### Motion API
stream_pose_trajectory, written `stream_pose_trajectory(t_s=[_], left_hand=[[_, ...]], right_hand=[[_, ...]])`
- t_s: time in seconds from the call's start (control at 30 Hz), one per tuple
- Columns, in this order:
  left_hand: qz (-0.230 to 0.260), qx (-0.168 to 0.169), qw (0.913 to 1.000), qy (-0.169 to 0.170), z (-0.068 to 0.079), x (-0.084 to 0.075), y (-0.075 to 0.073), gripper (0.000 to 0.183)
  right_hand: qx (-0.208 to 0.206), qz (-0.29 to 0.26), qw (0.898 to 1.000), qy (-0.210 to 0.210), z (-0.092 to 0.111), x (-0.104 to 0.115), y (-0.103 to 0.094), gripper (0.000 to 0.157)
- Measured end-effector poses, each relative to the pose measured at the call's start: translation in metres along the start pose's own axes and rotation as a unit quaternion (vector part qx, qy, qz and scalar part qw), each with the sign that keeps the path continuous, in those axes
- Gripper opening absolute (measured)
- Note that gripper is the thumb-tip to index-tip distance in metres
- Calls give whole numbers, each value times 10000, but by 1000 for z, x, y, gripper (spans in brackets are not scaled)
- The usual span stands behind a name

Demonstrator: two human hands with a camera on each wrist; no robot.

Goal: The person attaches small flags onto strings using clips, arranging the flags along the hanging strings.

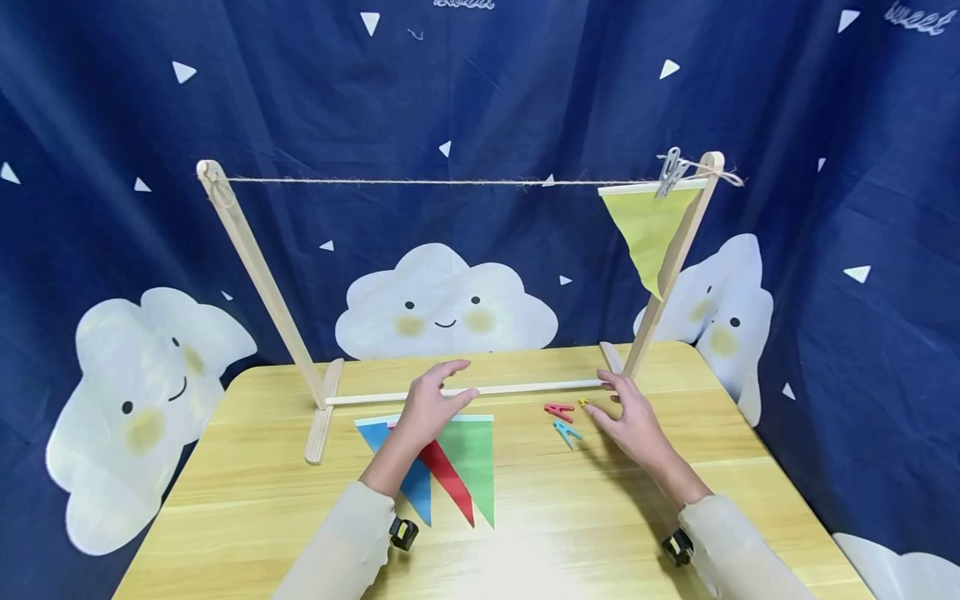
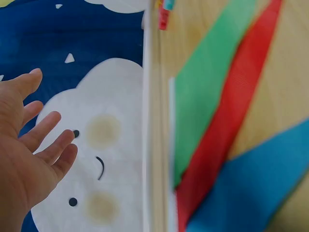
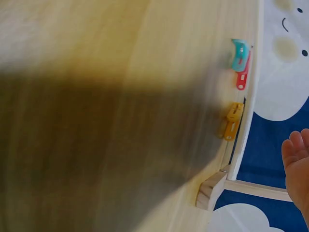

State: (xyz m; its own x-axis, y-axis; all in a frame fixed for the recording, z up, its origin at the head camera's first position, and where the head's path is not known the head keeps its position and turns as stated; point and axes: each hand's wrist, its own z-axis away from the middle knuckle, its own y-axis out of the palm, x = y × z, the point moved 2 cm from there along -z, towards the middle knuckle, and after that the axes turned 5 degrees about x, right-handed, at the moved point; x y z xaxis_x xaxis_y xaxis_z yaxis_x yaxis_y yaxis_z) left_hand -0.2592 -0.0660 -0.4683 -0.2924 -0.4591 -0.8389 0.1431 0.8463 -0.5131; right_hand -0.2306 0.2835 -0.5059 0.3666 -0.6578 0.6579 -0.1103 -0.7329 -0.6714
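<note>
My left hand [image 1: 433,408] hovers above the pennants, its fingers loosely spread and nothing held. Under it on the table lie overlapping blue [image 1: 417,492], red [image 1: 447,477] and green [image 1: 480,458] triangular pennants with white top edges. My right hand [image 1: 633,421], thumb and fingers apart, hangs over the table near a small yellow clothespin [image 3: 232,122]. That clothespin lies beyond the thumb and is partly hidden in the head view. Beside it are a red clothespin [image 1: 559,412] and a light blue one [image 1: 567,433]. A yellow pennant [image 1: 651,225] hangs from the string by a grey clothespin [image 1: 672,171].
A twine string [image 1: 420,181] runs between the left wooden post [image 1: 262,279] and the right one [image 1: 675,267]. A thin crossbar [image 1: 540,387] joins the posts low over the wooden table [image 1: 247,500]. Dark blue curtain with clouds [image 1: 446,308] stands behind.
</note>
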Motion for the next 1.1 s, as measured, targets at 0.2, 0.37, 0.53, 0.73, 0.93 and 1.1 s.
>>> stream_pose_trajectory(t_s=[0.2,0.37,0.53,0.73,0.93,1.1], left_hand=[[-693,249,9972,-128,6,17,4,55],[-1192,536,9912,-223,10,32,9,61],[-1865,733,9797,-119,15,43,11,68],[-2418,845,9666,13,21,54,13,67],[-2503,856,9644,-27,24,61,13,68],[-2749,856,9576,18,25,65,12,67]], right_hand=[[379,177,9989,191,7,-5,8,68],[684,277,9968,296,11,-7,15,76],[921,477,9939,384,15,-5,20,86],[1056,639,9916,388,18,-3,25,94],[1112,735,9902,424,20,-5,31,89],[1152,756,9887,588,22,-6,35,84]])
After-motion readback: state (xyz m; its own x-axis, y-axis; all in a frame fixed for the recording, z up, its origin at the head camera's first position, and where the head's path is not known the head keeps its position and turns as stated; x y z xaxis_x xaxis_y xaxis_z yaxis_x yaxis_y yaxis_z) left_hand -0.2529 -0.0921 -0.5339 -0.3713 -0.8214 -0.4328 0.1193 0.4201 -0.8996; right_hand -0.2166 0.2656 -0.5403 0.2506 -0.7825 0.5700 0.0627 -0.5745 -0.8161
